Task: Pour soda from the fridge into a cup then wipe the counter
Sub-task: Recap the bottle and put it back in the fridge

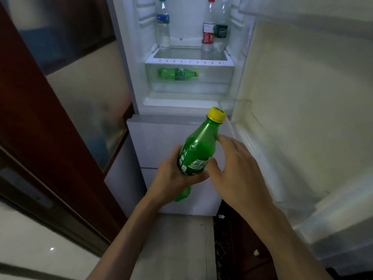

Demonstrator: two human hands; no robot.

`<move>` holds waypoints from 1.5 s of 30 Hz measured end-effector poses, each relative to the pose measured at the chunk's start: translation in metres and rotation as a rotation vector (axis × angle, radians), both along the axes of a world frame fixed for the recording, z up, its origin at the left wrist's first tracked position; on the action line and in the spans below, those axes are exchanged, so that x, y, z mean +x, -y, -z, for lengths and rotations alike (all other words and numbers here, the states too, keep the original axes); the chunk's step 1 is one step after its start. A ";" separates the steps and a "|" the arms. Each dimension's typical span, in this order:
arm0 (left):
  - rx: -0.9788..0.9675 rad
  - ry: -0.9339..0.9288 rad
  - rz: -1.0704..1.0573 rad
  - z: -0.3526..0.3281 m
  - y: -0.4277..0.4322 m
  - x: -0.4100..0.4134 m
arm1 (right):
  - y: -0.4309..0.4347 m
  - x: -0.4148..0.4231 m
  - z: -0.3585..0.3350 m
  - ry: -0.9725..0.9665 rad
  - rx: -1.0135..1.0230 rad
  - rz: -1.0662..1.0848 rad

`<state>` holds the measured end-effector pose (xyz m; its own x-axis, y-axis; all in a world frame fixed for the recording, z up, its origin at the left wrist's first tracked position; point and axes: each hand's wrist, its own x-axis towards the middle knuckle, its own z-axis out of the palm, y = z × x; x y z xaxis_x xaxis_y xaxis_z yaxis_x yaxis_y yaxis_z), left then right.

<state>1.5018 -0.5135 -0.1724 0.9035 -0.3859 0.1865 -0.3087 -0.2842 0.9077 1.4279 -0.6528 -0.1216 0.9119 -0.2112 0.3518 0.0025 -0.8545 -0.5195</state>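
I stand before an open fridge (187, 102). My left hand (173, 178) grips a green soda bottle (198, 147) with a yellow cap around its labelled middle, tilted with the cap up and to the right. My right hand (236, 170) is beside the bottle on its right, fingers relaxed and extended, fingertips and thumb touching the bottle's side. A second green soda bottle (177, 74) lies on its side in the clear drawer of the fridge. No cup or counter is in view.
Three clear bottles (207, 31) stand on the fridge shelf above the drawer. The open fridge door (302, 118) with a clear door bin stands at the right. A dark red door frame with glass (50, 122) stands at the left. Closed white lower fridge drawers sit behind my hands.
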 end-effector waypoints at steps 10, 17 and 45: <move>-0.046 0.037 -0.006 -0.017 -0.030 0.110 | -0.032 0.105 -0.016 0.148 0.217 -0.041; -0.029 0.112 -0.013 -0.036 -0.049 0.210 | -0.052 0.194 -0.045 0.235 0.246 -0.032; -0.050 0.673 -0.203 -0.181 0.020 0.396 | 0.001 0.374 -0.183 0.591 0.226 -0.167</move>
